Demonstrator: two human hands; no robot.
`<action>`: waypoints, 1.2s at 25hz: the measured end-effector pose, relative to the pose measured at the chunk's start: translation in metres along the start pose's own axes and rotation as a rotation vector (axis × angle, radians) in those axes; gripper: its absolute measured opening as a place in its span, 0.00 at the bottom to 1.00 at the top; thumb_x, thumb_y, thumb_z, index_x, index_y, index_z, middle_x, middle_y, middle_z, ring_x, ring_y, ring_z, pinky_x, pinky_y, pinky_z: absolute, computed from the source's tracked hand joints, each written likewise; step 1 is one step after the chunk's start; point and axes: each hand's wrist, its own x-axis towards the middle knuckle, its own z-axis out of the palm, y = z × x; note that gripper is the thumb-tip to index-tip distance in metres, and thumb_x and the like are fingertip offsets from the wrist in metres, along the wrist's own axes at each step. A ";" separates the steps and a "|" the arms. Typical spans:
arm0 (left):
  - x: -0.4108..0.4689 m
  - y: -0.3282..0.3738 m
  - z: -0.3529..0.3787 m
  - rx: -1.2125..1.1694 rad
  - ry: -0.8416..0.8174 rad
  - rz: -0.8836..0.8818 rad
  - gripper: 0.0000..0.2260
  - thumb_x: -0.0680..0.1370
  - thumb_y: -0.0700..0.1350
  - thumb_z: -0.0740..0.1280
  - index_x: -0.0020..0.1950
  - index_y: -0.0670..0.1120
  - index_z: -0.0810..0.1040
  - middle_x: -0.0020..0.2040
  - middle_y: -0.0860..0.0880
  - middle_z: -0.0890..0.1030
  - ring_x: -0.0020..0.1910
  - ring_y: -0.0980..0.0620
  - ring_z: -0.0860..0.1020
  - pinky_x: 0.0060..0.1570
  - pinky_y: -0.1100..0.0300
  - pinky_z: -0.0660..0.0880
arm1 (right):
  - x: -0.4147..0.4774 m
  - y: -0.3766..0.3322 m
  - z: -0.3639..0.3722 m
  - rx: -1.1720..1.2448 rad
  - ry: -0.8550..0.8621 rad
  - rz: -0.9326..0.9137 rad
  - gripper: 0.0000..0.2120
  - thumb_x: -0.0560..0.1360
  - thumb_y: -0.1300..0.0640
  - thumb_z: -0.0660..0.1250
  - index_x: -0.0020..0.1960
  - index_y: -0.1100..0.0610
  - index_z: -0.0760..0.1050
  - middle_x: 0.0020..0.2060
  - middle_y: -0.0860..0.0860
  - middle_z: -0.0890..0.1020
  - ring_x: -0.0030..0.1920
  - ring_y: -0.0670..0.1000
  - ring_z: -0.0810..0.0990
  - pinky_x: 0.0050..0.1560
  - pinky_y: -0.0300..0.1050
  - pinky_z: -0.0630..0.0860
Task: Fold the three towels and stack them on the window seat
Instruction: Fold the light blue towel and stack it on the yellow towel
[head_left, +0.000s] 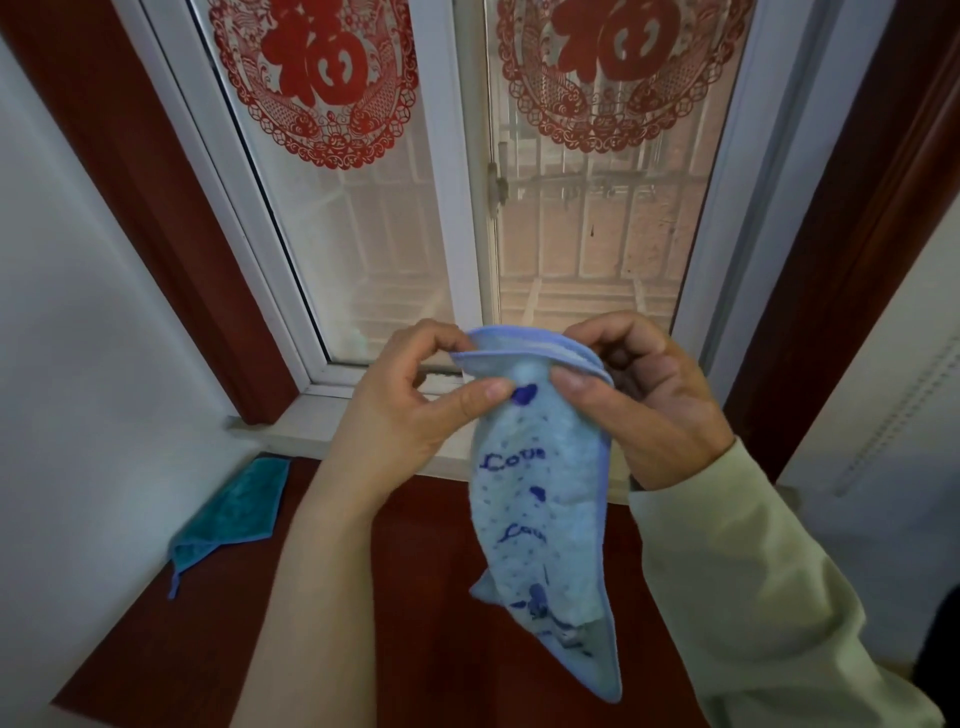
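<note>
A light blue towel (545, 499) with dark blue "Love" lettering and hearts hangs in the air above the dark red window seat (415, 649). My left hand (415, 410) pinches its top edge between thumb and fingers. My right hand (654, 400) grips the same top edge at the right, thumb on the front. The towel droops long and narrow below both hands. A teal towel (234, 514) lies folded on the window seat at the far left, against the wall. No third towel is in view.
The white-framed window (467, 208) with red paper cut-outs stands right behind the hands. A white wall (78, 364) bounds the seat on the left, and a dark red wooden frame (831, 260) with a wall on the right.
</note>
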 end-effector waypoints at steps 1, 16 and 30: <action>-0.001 -0.003 -0.004 -0.081 -0.041 -0.036 0.18 0.69 0.55 0.79 0.48 0.46 0.78 0.53 0.55 0.85 0.55 0.56 0.83 0.55 0.58 0.77 | 0.001 -0.002 -0.002 -0.003 -0.002 -0.002 0.10 0.69 0.67 0.71 0.46 0.54 0.77 0.38 0.44 0.82 0.38 0.45 0.79 0.42 0.38 0.77; -0.005 0.045 0.004 -0.437 0.030 0.179 0.12 0.73 0.42 0.77 0.52 0.52 0.79 0.40 0.55 0.83 0.38 0.57 0.81 0.39 0.61 0.80 | -0.003 -0.023 -0.006 0.069 -0.054 0.143 0.07 0.72 0.64 0.70 0.51 0.59 0.81 0.39 0.49 0.86 0.41 0.47 0.85 0.41 0.40 0.80; -0.014 -0.007 0.041 -0.602 -0.191 -0.228 0.07 0.74 0.41 0.73 0.51 0.47 0.87 0.51 0.43 0.88 0.48 0.47 0.86 0.50 0.51 0.84 | 0.006 -0.017 -0.020 0.172 0.143 0.239 0.07 0.73 0.59 0.70 0.49 0.60 0.81 0.41 0.57 0.86 0.40 0.55 0.86 0.39 0.48 0.82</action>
